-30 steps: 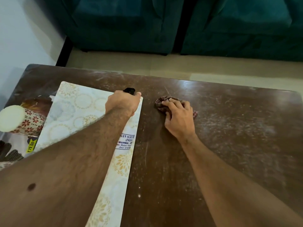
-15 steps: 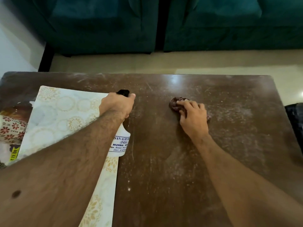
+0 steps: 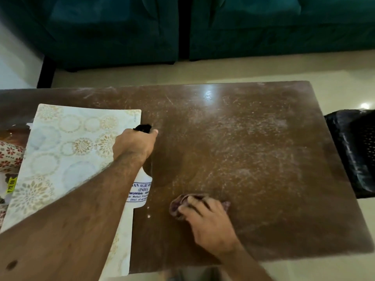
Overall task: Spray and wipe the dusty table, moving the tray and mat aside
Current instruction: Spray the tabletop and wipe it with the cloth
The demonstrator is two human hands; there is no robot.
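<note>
The brown table [image 3: 253, 151] is streaked with pale dust across its middle and right. My left hand [image 3: 134, 145] grips a white spray bottle [image 3: 140, 191] with a black nozzle, held over the right edge of the mat. The pale mat [image 3: 67, 151] with gold circle patterns lies on the table's left side. My right hand [image 3: 205, 216] presses a dark reddish cloth [image 3: 178, 203] onto the table near the front edge. The tray at the far left is mostly hidden under the mat.
A patterned red-and-white item [image 3: 8, 155] and a yellow price tag [image 3: 11, 185] sit at the left edge. A black perforated bin [image 3: 355, 151] stands right of the table. Teal sofas [image 3: 182, 27] line the far side, beyond a strip of floor.
My right hand has dragged the cloth from the table's middle back toward the near edge. My left hand stays on the spray bottle. The view has shifted right and pulled back.
</note>
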